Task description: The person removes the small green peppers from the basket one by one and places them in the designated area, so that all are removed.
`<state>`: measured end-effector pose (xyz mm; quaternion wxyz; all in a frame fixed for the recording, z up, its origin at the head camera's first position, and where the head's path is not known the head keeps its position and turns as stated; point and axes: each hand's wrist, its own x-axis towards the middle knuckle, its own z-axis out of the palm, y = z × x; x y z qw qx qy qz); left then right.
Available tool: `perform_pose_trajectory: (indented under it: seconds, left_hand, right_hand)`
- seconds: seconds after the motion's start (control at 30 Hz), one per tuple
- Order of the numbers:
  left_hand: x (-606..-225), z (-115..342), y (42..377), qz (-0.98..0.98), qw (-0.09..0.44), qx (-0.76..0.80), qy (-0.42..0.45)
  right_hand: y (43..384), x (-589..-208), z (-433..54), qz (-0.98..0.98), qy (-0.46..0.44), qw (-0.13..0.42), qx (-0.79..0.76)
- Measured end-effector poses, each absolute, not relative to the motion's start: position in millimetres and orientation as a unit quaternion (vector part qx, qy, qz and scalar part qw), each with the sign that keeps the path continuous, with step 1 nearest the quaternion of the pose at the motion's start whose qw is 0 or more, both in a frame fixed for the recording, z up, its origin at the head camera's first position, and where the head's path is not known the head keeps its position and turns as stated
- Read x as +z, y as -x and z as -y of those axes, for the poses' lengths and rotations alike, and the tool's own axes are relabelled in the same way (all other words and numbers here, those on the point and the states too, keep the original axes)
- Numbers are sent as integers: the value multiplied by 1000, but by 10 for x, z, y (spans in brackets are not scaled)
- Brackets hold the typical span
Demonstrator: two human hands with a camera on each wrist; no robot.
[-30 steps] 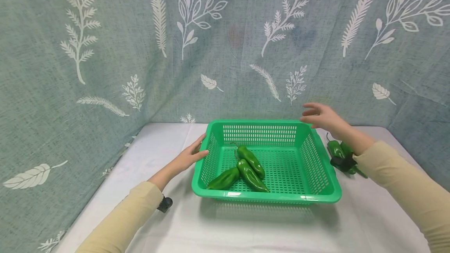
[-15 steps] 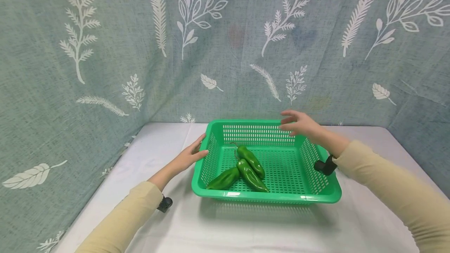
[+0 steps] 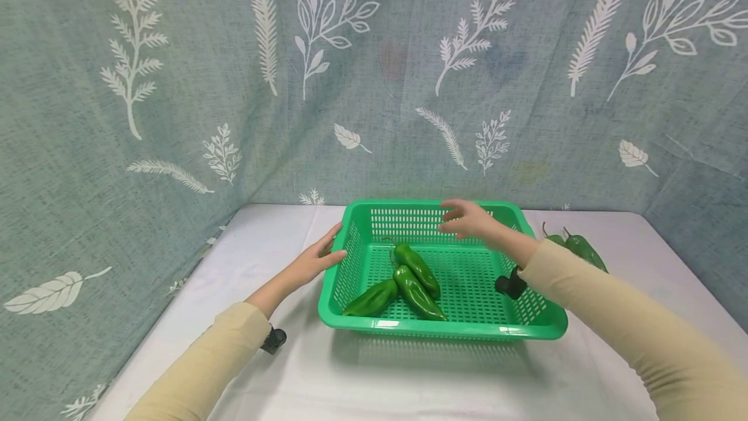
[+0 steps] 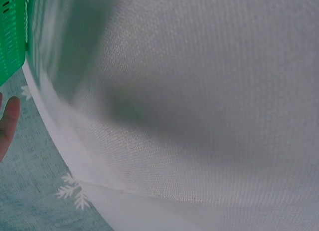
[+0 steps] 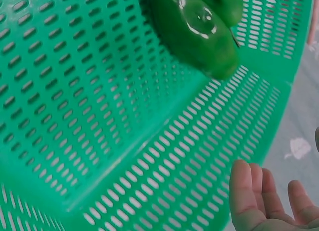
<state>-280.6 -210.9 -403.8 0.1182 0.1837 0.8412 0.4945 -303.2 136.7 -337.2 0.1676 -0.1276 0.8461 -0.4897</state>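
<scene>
A green plastic basket (image 3: 441, 329) with slotted walls stands on the white cloth. Three glossy green peppers (image 3: 416, 291) lie together in its left half; in the right wrist view one pepper (image 5: 199, 36) shows large. My left hand (image 3: 310, 264) touches the basket's left rim with its fingers extended. Over the right half of the basket, near the back wall, hovers my right hand (image 3: 470, 221). Its fingers are loosely bent and hold nothing, as the right wrist view also shows. Only a fingertip or two of the left hand (image 4: 9, 123) appear in the left wrist view.
To the right of the basket lie more green peppers (image 3: 586, 251), partly hidden behind the right sleeve (image 3: 608, 304). A patterned grey-green curtain (image 3: 374, 83) hangs behind the table and along its sides. Black wrist cameras sit under both forearms.
My right hand has moved left and lower, from above the basket's back right corner to over its inside. The left hand, the basket and the peppers in it have stayed put.
</scene>
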Motion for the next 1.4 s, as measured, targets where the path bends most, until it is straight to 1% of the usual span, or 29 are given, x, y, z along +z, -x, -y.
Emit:
perform_pose_trajectory:
  seconds: [0.2, 0.5, 0.77, 1.0, 1.4]
  left_hand:
    - [-4035, 2109, 2793, -837, 114, 499, -194]
    - [-4034, 2105, 2800, -838, 112, 497, -194]
    - [-4040, 2113, 2814, -835, 116, 501, -195]
    - [-4036, 2109, 2809, -832, 120, 504, -196]
    - [-4052, 2113, 2813, -834, 118, 502, -194]
  right_hand:
    - [3056, -3493, -1235, -842, 119, 177, -495]
    - [3114, -3687, -1144, -845, 135, 175, -487]
    - [3122, -3840, -1038, -845, 138, 195, -479]
    - [3087, -3964, -931, -862, 151, 208, -438]
    - [3009, -4012, -853, -859, 135, 222, -442]
